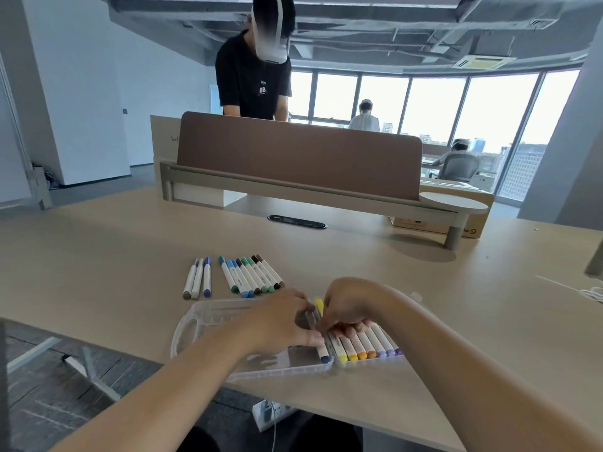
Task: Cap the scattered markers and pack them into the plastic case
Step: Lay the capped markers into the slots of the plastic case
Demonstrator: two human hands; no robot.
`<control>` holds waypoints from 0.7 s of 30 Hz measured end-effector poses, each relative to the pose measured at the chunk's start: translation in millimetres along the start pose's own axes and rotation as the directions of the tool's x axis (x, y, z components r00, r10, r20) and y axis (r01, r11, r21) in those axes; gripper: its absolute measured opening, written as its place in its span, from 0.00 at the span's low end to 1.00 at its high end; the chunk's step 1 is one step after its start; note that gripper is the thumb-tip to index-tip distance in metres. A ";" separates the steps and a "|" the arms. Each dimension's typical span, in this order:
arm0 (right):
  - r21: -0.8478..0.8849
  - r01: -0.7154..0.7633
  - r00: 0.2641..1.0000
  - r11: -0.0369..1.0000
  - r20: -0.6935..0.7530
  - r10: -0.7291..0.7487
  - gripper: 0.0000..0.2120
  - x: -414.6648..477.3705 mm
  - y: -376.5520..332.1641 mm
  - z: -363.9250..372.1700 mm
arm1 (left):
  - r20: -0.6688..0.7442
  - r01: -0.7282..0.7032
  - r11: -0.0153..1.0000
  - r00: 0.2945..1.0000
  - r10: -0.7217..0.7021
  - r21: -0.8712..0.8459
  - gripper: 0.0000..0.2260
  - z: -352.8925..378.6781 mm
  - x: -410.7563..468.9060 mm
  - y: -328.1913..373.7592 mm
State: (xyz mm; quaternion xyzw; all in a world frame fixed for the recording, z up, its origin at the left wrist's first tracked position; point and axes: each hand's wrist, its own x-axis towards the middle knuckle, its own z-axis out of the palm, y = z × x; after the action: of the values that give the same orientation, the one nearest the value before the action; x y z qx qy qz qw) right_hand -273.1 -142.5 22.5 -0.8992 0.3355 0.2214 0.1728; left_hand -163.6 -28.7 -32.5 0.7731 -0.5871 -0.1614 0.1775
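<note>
Open clear case at the table's near edge. Left hand, fingers curled, pinches a blue marker at the hinge. Right hand, fingers curled, grips a yellow marker. Packed row at the hinge's 3 o'clock; loose markers at the case's 12 o'clock.

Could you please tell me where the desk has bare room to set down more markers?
Bare desk lies left of the three markers and right of the plastic case, up to the white cable. Crowded: the longer marker row behind the case, and the case itself under the left hand and right hand.
</note>
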 end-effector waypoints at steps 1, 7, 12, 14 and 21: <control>0.006 -0.018 1.000 1.000 0.020 0.018 0.20 1.2 -1.9 -0.4 | -0.009 0.000 1.000 1.000 0.000 -0.016 0.32 1.6 1.4 -1.9; -0.057 -0.068 0.994 0.996 0.079 0.072 0.19 5.4 -12.9 -3.3 | -0.037 0.000 1.000 0.999 0.001 0.010 0.32 0.2 -0.8 4.5; -0.095 -0.031 1.000 0.995 -0.008 0.030 0.13 10.9 -22.5 -6.1 | -0.030 -0.028 0.999 0.999 0.029 0.021 0.20 -12.3 -4.5 6.9; -0.039 0.007 0.991 0.999 -0.130 -0.012 0.07 17.1 -29.4 -5.4 | -0.107 0.029 0.999 0.994 -0.033 -0.031 0.20 -22.5 -5.7 2.5; -0.061 0.042 0.953 0.997 -0.297 -0.059 0.05 58.2 -67.6 -6.1 | -0.259 0.144 0.988 0.954 -0.153 -0.052 0.17 -59.5 -22.0 -44.0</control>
State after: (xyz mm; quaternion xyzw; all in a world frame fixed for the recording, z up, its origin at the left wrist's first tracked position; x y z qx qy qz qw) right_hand -185.9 -127.7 8.7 -0.9350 0.3285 0.0878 0.1014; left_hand -104.6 8.4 0.6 0.8265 -0.4962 -0.0802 0.2534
